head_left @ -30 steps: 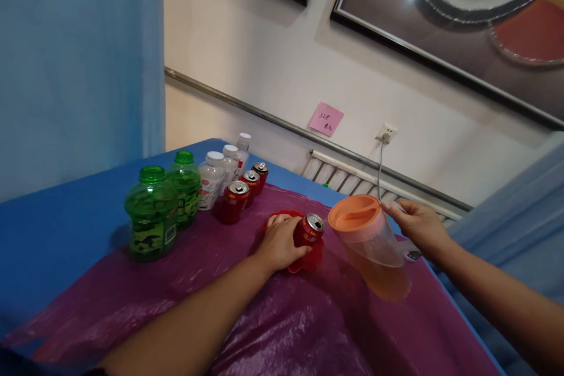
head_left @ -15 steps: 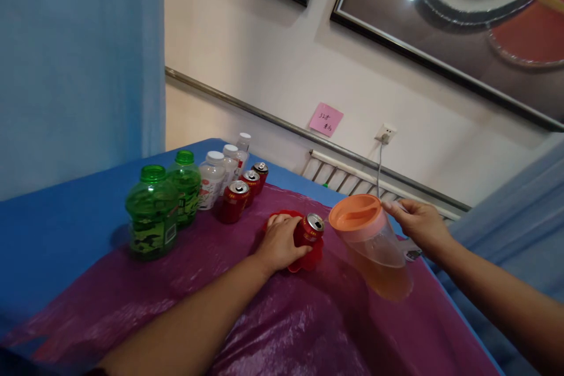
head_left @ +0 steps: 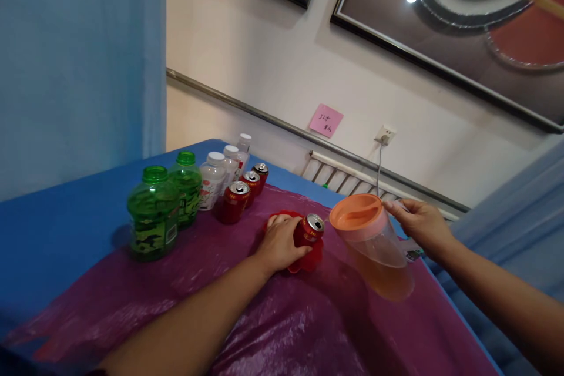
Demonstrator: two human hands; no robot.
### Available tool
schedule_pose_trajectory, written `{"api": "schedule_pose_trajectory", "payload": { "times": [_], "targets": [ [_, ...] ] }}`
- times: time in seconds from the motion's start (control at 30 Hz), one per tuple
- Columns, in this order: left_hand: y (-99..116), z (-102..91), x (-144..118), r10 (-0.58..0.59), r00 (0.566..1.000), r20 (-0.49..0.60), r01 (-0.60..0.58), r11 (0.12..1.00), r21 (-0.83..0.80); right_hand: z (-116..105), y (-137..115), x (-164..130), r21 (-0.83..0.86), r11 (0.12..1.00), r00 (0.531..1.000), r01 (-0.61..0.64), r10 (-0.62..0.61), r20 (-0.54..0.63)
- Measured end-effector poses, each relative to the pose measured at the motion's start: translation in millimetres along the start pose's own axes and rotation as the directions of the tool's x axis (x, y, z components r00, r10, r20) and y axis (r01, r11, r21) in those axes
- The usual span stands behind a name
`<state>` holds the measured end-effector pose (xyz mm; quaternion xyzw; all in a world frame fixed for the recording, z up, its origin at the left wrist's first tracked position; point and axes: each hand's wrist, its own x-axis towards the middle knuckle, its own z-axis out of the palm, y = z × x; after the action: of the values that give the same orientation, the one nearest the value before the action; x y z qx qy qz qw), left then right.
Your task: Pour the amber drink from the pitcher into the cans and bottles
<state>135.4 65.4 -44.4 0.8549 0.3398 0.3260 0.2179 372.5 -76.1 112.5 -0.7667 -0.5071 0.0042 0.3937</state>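
Note:
My left hand (head_left: 281, 242) wraps around an open red can (head_left: 309, 231) that stands on a red flower-shaped coaster (head_left: 308, 261) on the purple plastic sheet (head_left: 273, 323). To the right, my right hand (head_left: 422, 224) grips the handle of a clear pitcher (head_left: 376, 247) with an orange lid. The pitcher holds amber liquid and is tilted toward the can, its spout close to the can's top.
Two green bottles (head_left: 154, 214), three white-capped bottles (head_left: 212, 180) and three more red cans (head_left: 235, 201) stand in a row at the left on the blue table (head_left: 57, 235). A wall with a rail, a pink note (head_left: 326, 120) and a socket lies behind.
The pitcher has tipped very slightly further and its liquid has shifted; both hands keep their hold in the same places.

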Motion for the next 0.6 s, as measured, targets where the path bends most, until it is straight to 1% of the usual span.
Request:
{"api": "schedule_pose_trajectory", "payload": {
  "times": [0.3,0.6],
  "targets": [
    [1.0,-0.5,-0.9,-0.005,1.000,0.008,0.005,1.000,-0.002,-0.9,0.4,1.0,-0.018,1.000,1.000,0.015,-0.015,0.001],
    [1.7,0.1,-0.9,-0.011,1.000,0.019,0.011,1.000,0.011,-3.4,0.3,0.9,-0.066,0.997,0.999,-0.030,0.031,0.025]
  ]
}}
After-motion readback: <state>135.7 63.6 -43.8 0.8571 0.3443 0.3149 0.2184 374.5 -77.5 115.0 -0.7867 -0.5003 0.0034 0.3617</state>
